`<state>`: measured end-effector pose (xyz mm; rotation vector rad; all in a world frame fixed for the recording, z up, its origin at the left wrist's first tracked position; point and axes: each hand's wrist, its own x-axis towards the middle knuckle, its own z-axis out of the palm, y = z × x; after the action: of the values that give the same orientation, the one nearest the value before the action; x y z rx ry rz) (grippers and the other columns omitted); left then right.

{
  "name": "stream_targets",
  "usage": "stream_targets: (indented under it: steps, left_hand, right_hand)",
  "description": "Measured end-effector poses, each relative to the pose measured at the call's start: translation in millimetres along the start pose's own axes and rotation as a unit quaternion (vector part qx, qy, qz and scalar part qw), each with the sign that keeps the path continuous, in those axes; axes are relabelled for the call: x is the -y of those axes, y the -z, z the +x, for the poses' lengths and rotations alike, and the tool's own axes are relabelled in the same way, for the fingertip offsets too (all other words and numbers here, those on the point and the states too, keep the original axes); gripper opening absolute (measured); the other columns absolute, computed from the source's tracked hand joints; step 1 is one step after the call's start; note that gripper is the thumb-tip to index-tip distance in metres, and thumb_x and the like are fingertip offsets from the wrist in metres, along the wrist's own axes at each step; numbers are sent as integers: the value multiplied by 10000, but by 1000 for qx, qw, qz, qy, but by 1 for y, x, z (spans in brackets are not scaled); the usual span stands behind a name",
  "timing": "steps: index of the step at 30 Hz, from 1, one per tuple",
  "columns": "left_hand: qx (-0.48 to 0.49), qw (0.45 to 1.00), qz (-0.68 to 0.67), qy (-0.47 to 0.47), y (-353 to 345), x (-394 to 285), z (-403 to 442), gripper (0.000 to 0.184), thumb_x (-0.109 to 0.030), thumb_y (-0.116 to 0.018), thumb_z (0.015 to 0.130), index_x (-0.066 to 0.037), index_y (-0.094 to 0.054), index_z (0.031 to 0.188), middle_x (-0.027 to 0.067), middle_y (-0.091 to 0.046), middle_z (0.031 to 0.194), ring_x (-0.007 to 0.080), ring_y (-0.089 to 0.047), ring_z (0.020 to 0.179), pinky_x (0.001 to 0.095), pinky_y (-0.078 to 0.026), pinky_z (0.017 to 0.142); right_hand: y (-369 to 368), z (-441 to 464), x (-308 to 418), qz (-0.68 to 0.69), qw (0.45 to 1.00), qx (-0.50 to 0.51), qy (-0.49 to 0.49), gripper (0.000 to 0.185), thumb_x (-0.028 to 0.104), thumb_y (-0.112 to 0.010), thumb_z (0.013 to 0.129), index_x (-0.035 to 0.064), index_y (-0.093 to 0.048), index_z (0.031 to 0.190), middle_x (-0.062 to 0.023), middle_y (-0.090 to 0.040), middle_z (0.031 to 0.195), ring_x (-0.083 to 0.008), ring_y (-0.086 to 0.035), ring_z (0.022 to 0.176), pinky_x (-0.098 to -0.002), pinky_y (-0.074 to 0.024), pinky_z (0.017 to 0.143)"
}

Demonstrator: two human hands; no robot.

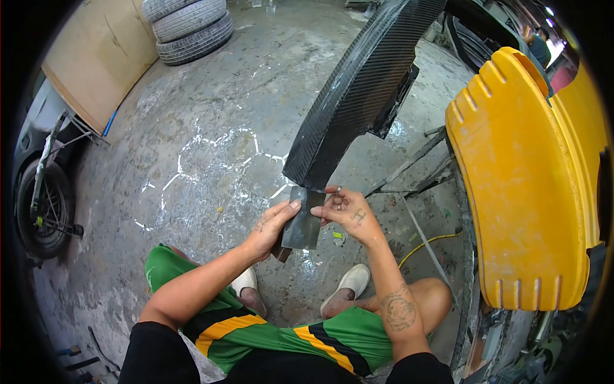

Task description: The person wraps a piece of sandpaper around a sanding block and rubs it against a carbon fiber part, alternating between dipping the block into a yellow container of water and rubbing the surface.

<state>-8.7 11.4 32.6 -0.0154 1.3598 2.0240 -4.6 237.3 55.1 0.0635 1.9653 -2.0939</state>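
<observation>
A long black panel with a carbon-fibre pattern (348,96) slants down from the top of the view and ends between my hands. Over its lower end lies a dark grey, semi-glossy sheet (302,221). My left hand (265,230) grips the sheet's left edge, thumb on top, fingers hidden behind. On the other side, my right hand (345,214) pinches the sheet's upper right edge, close to where it meets the panel. A brownish end piece (280,251) sticks out under the sheet at the lower left.
A large yellow panel (518,185) rests on a stand at the right. Stacked tyres (188,29) and a wooden board (96,57) are at the upper left, a wheel (46,208) at the far left. A yellow cord (425,243) lies on the floor. Another person (539,48) is far back right.
</observation>
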Motion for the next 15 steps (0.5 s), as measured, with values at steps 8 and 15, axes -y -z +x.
stream_targets:
  steps: [8, 15]
  left_hand:
    - [-39, 998, 39, -4, 1, 3, 5, 427, -376, -600, 1075, -46, -610, 1345, 22, -715, 1077, 82, -686, 920, 254, -563, 787]
    - [18, 999, -3, 30, 1, -5, 1, 472, -390, -616, 1067, -43, -617, 1387, 25, -717, 1064, 66, -671, 863, 245, -564, 747]
  right_hand:
    - [1, -2, 9, -3, 1000, 20, 1, 641, 105, -881, 837, -146, -534, 1313, -82, -702, 816, -132, -685, 725, -256, -550, 687]
    - [2, 1, 2, 37, 999, 30, -15, 708, 59, -880, 824, -131, -489, 1383, -97, -699, 891, -148, -686, 762, -289, -580, 728]
